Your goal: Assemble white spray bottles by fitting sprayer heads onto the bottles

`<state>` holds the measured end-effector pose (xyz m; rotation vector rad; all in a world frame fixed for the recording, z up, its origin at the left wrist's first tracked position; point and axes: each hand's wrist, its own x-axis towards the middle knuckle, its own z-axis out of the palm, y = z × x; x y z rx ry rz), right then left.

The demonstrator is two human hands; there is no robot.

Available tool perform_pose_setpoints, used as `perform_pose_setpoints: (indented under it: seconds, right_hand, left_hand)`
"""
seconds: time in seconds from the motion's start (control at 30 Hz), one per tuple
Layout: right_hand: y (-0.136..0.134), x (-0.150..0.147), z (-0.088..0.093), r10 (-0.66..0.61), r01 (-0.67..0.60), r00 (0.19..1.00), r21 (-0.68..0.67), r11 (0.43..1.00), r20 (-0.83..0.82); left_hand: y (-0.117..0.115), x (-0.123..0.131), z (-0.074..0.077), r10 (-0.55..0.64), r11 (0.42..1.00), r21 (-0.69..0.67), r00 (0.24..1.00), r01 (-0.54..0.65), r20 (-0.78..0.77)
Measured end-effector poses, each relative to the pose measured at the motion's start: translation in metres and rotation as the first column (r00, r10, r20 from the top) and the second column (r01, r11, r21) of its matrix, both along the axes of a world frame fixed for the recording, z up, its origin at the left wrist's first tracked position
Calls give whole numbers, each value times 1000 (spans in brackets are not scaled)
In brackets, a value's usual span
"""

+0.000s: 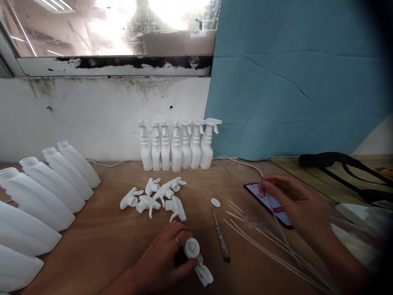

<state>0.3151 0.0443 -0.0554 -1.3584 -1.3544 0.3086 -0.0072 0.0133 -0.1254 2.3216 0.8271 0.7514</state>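
My left hand [167,254] is closed around a white trigger sprayer head [196,260] near the front of the wooden table [101,229]. A pile of loose white sprayer heads [156,196] lies just beyond it. My right hand [294,205] is smeared by motion above a phone [272,205], its fingers pinched on a thin clear dip tube [278,223]. More thin tubes [267,246] lie spread on the table under that hand. A small white disc [215,202] and a slim metal tool [220,235] lie between my hands.
Several assembled white spray bottles [178,145] stand in a row against the white wall. Open-necked white bottles [46,192] lie in a line along the left edge. A blue sheet [291,82] hangs at the back right, with a black strap [337,164] below it.
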Motion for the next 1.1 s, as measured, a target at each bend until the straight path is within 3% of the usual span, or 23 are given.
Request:
perform_pose_setpoints:
  seconds: [0.07,0.13,0.23,0.33,0.43,0.53,0.6,0.87,1.1]
  right_hand:
    - [-4,3,15,-2,35,974,142,989,-226]
    - [-3,8,26,80,34,876,227,973,-476]
    - [4,11,23,136,-14,770,197,980,-623]
    - [6,-10,-1,128,-98,800,82,992,-587]
    - [-7,-54,-28,202,-270,831,-59,961,-518]
    - [-26,-99,-45,410,-524,808,-201,827,-423]
    - [-36,-119,-51,494,-603,778,-239,761,-389]
    - [-43,-131,-61,571,-648,760,-298,701,-310]
    - [-46,-132,-63,601,-612,787,-301,732,-138]
  left_hand:
    - [0,0,0,-2,1000,8,1000,2,1]
    - [0,1,1,5,1000,11,1000,-5,-4]
    - [0,2,1,19,1000,2,1000,-19,-12]
    - [0,2,-1,21,1000,4,1000,-21,-10]
    - [0,3,-2,18,1000,10,1000,-18,-10]
    - [1,2,-3,23,1000,4,1000,-23,-20]
    - [1,2,-3,19,1000,-12,999,-19,-29]
    - [1,2,-4,11,998,-59,1000,-12,-15]
    - [2,4,-4,-1,998,-56,1000,1,1]
